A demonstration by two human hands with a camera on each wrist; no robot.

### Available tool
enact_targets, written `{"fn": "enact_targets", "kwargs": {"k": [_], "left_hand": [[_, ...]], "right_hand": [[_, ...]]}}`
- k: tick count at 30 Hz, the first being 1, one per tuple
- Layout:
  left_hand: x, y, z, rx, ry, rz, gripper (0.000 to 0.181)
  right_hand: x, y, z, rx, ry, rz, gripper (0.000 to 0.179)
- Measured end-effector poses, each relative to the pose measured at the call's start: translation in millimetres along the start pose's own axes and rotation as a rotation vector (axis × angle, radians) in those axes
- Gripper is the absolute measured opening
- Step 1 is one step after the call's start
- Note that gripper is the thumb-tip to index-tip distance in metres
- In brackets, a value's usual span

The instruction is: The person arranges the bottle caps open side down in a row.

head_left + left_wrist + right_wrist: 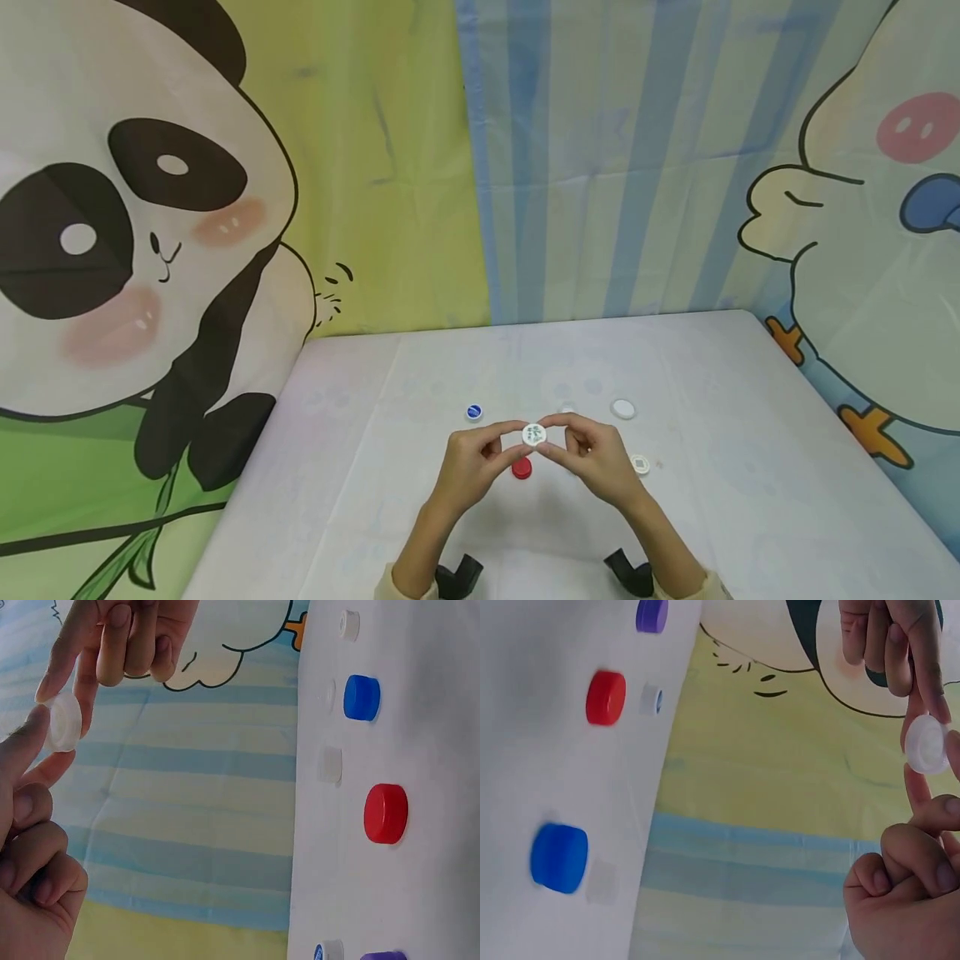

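Note:
Between both hands a round white bottle cap with green print on its top is held up over the table. My left hand pinches its left edge between thumb and forefinger. From the other side my right hand grips the right edge the same way. In the left wrist view the cap appears from its side, fingertips of both hands around its rim. The right wrist view shows the hollow underside of the cap. Just below the hands in the head view lies a red cap.
On the white table lie a blue-and-white cap, a white ring-like cap and a white cap. A blue cap, a purple cap and a translucent cap show in the wrist views. Printed curtains hang behind.

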State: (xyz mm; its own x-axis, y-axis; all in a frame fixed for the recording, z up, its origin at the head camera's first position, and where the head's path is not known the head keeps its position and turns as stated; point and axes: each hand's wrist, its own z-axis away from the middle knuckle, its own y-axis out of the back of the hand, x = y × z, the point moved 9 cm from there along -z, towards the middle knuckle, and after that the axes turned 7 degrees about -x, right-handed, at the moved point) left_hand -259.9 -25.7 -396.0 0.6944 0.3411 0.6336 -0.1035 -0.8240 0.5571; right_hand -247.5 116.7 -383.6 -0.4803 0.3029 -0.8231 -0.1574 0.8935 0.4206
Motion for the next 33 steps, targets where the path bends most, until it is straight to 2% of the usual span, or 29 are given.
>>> {"fn": "enact_targets", "kwargs": {"k": [3,7,13,18,27,33], "left_hand": [[-12.1,1.6,-11.1,-0.011,-0.006,-0.051,0.027],[-37.8,-0.7,-28.5,-0.046,0.0,-0.112,0.026],[-82.9,-10.6,-44.6,-0.155,0.058,-0.258,0.029],[-110.4,-26.4,-49.5,-0.277,0.122,-0.372,0.03],[-140.1,-55.9,-48.6,-0.467,0.258,-0.551,0.028],[-146.7,-65.9,-46.4,-0.514,0.302,-0.627,0.027]], "right_hand": [[20.6,0.6,-15.3,-0.042,-0.033,0.089,0.023],[54.4,-0.4,-40.8,-0.121,-0.097,0.174,0.027],[90.9,-12.3,-71.1,-0.232,-0.144,0.297,0.031],[114.0,-24.4,-81.4,-0.284,-0.191,0.421,0.027],[143.7,-47.9,-86.7,-0.405,-0.241,0.63,0.028],[151.4,-56.2,-86.6,-0.448,-0.292,0.682,0.027]]}}
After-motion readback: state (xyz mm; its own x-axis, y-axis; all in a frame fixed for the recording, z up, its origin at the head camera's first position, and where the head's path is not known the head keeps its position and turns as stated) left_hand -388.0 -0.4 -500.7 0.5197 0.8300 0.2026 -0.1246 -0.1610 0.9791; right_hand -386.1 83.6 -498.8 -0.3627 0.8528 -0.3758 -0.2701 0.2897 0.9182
